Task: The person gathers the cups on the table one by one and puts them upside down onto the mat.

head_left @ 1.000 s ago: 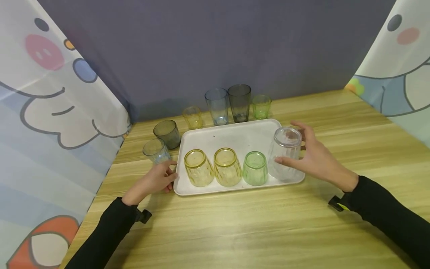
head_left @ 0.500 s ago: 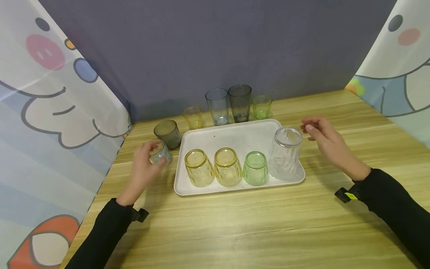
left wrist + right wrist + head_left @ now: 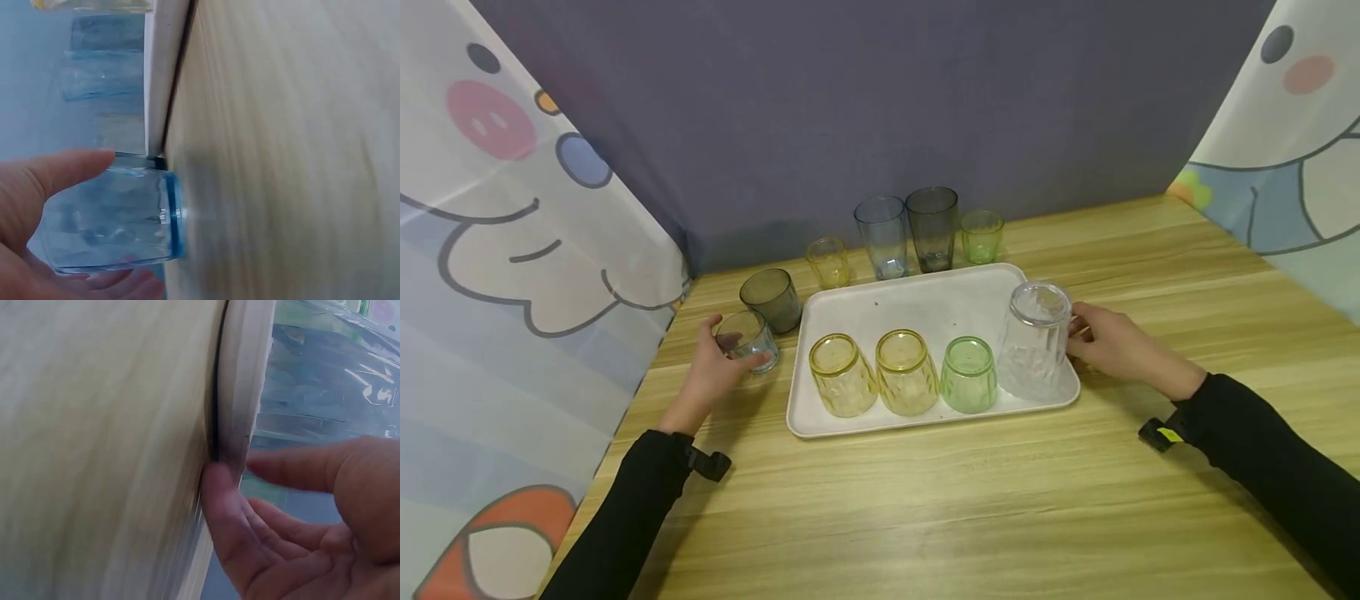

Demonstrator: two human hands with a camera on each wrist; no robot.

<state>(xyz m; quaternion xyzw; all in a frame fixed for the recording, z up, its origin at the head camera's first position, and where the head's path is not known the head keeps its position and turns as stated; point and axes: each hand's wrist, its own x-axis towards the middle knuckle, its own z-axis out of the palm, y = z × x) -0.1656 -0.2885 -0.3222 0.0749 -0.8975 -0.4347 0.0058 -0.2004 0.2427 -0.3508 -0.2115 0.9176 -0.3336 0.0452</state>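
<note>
My left hand [image 3: 709, 373] curls round a small light-blue glass [image 3: 752, 343] that stands upright on the table, left of the white tray [image 3: 925, 302]. In the left wrist view the thumb lies along one side of this glass [image 3: 119, 215], with fingers partly hidden behind the other. My right hand [image 3: 1108, 343] pinches the tray's right rim [image 3: 240, 394] between thumb and finger, beside a tall clear glass [image 3: 1033, 354]. Upside down in a row on the tray sit that clear glass, a green glass [image 3: 969, 379] and two yellow glasses [image 3: 907, 379].
Behind the tray stand upright a small yellow glass [image 3: 829, 263], a tall blue glass [image 3: 883, 237], a tall grey glass [image 3: 932, 229] and a small green glass [image 3: 982, 237]. A smoky glass [image 3: 775, 302] is close behind the light-blue one. A dark wall panel [image 3: 880, 100] bounds the table's back.
My left hand has left the tray's left edge and moved round the light-blue glass. The right hand let go of the clear glass, drew back right, then came in to the tray's rim.
</note>
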